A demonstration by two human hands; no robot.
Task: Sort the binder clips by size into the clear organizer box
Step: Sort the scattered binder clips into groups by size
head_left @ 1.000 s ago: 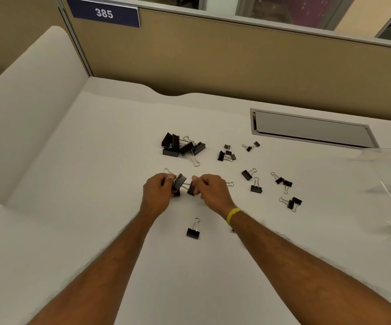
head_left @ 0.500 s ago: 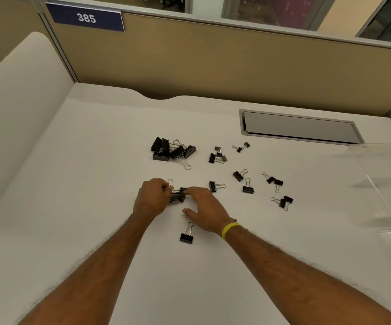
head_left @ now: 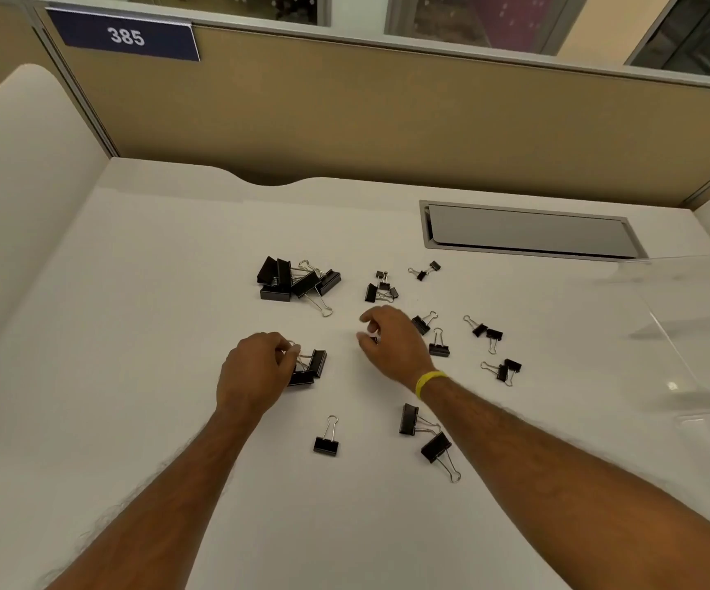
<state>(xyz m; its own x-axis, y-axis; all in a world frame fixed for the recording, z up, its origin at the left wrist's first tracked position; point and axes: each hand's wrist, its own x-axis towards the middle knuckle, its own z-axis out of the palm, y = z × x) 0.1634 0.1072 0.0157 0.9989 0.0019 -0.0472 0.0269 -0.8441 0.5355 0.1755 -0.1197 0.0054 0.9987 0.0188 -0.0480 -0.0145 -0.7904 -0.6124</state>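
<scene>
Black binder clips of different sizes lie scattered on the white desk (head_left: 132, 334). My left hand (head_left: 257, 372) pinches the wire handles of two large clips (head_left: 313, 368) that rest on the desk. My right hand (head_left: 393, 342), with a yellow wristband, hovers to the right of them, fingers curled and apart; a clip under it is almost hidden. A pile of large clips (head_left: 298, 278) lies farther back. Small clips (head_left: 381, 289) and medium clips (head_left: 438, 347) lie around the right hand. The clear organizer box (head_left: 664, 347) stands at the right edge.
More clips lie near me: a single clip (head_left: 326, 445) and a pair of clips (head_left: 423, 432) beside my right forearm. A recessed grey cable tray (head_left: 528, 232) sits at the back right. A tan partition with a "385" sign (head_left: 125, 36) borders the desk.
My right hand has let go of the large clips and moved right and away from me. My left hand still holds them, low on the desk.
</scene>
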